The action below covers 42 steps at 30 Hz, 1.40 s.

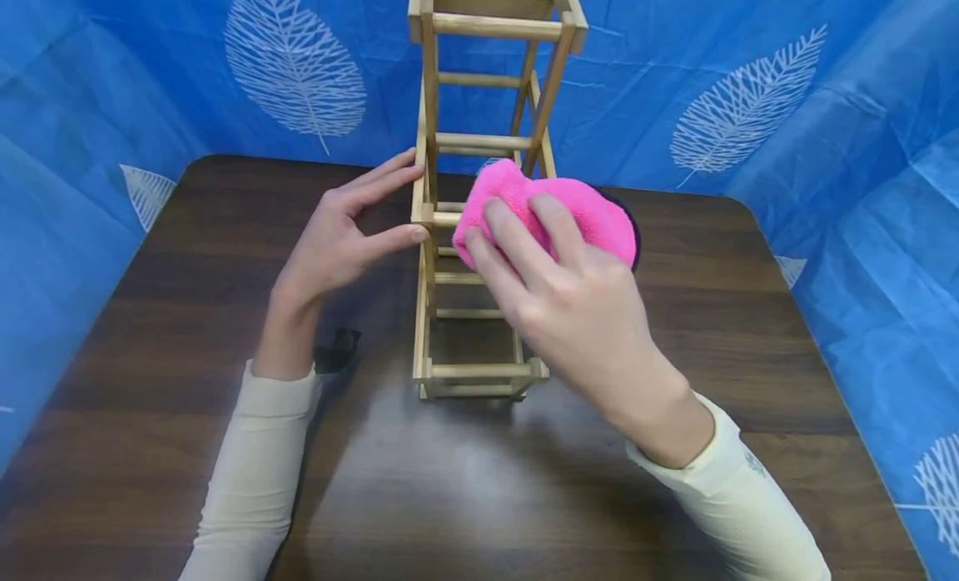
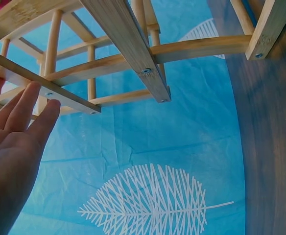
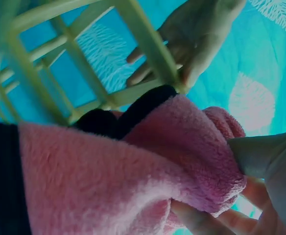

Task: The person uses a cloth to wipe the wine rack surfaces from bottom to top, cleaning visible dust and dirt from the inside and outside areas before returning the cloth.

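A tall wooden rack (image 1: 487, 371) with rungs and several tiers stands upright on the table. My left hand (image 1: 337, 223) touches its left side, fingers extended and thumb spread apart at the front corner. In the left wrist view, the fingertips of the left hand (image 2: 18, 127) rest along a wooden side bar (image 2: 67, 98). My right hand (image 1: 573, 310) grips a bunched pink cloth (image 1: 592, 215) at the rack's right side, over its middle tiers. Dark edging (image 3: 8, 181) borders the fluffy cloth in the right wrist view, where the thumb and fingers pinch its folds.
The dark wood-grain table (image 1: 187, 340) has rounded far corners. Blue sheeting (image 1: 637, 73) with white leaf prints hangs behind and along both sides. Beside the left wrist is a black strap (image 1: 340, 352). The rack's top tier (image 1: 498, 23) rises high in front of the sheeting.
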Tool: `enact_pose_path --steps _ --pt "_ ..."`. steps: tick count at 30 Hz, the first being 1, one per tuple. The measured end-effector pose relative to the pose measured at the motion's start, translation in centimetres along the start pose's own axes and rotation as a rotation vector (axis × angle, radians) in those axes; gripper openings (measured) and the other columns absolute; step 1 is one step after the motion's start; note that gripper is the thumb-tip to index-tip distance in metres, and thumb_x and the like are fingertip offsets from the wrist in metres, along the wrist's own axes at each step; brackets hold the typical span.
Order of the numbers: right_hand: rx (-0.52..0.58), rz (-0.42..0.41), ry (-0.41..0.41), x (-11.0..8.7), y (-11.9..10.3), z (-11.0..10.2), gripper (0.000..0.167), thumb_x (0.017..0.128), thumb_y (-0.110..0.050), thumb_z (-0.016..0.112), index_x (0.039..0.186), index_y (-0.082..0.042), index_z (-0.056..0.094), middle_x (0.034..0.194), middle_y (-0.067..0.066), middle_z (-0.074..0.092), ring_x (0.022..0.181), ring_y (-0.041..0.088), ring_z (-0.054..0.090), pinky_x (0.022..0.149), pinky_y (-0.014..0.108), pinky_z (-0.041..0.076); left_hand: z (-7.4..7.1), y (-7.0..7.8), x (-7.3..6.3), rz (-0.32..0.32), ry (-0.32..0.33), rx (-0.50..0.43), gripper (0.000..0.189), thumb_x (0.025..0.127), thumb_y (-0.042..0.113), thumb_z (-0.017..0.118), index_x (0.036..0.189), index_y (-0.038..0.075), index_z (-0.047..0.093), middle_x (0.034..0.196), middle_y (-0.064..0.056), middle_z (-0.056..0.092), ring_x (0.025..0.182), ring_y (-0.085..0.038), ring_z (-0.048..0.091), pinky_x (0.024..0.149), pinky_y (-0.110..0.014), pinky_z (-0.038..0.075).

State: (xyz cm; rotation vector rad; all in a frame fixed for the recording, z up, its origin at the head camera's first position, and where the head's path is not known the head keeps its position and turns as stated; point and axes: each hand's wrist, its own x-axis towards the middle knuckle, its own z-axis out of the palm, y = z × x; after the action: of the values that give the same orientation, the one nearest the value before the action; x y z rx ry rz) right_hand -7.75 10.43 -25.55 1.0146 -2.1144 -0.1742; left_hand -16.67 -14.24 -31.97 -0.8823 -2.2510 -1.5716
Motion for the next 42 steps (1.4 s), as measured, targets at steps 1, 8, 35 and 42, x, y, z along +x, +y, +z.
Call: enact_pose_path --steps 1,8,35,42 --pt "-0.001 -0.011 0.003 0.3 -0.3 0.1 0.036 0.091 -0.013 0.069 0.126 -0.007 0.068 0.123 0.014 0.063 0.112 0.036 0.055 0.081 0.047 0.058 0.0 0.0 0.0 0.005 0.001 -0.007 0.061 0.082 -0.001 0.078 0.139 0.01 0.058 0.15 0.0 0.046 0.14 -0.014 0.038 0.114 -0.035 0.031" --pt "-0.053 -0.012 -0.053 1.0 -1.1 0.6 0.035 0.093 -0.014 0.065 0.127 -0.005 0.067 0.12 0.013 0.063 0.11 0.033 0.055 0.072 0.039 0.06 0.2 0.2 0.2 0.01 -0.019 0.002 0.061 0.083 0.001 0.078 0.14 0.01 0.057 0.15 0.002 0.045 0.139 -0.013 0.039 0.113 -0.035 0.032" --pt "0.071 0.452 0.135 -5.0 4.4 -2.4 0.033 0.091 -0.006 0.057 0.12 -0.006 0.071 0.124 0.018 0.062 0.106 0.046 0.055 0.064 0.069 0.051 -0.2 6.7 -1.7 -0.17 0.052 0.435 0.065 0.094 0.035 0.069 0.145 0.002 0.047 0.149 -0.011 0.046 0.137 -0.023 0.043 0.112 -0.042 0.035" --pt "0.037 0.582 0.154 -7.1 6.0 -3.0 0.037 0.087 -0.006 0.059 0.121 -0.006 0.07 0.124 0.019 0.062 0.107 0.048 0.055 0.072 0.073 0.048 6.5 10.7 -4.7 0.066 0.049 0.705 0.05 0.091 0.041 0.068 0.12 0.0 0.065 0.118 -0.017 0.068 0.103 -0.031 0.067 0.077 -0.043 0.058"
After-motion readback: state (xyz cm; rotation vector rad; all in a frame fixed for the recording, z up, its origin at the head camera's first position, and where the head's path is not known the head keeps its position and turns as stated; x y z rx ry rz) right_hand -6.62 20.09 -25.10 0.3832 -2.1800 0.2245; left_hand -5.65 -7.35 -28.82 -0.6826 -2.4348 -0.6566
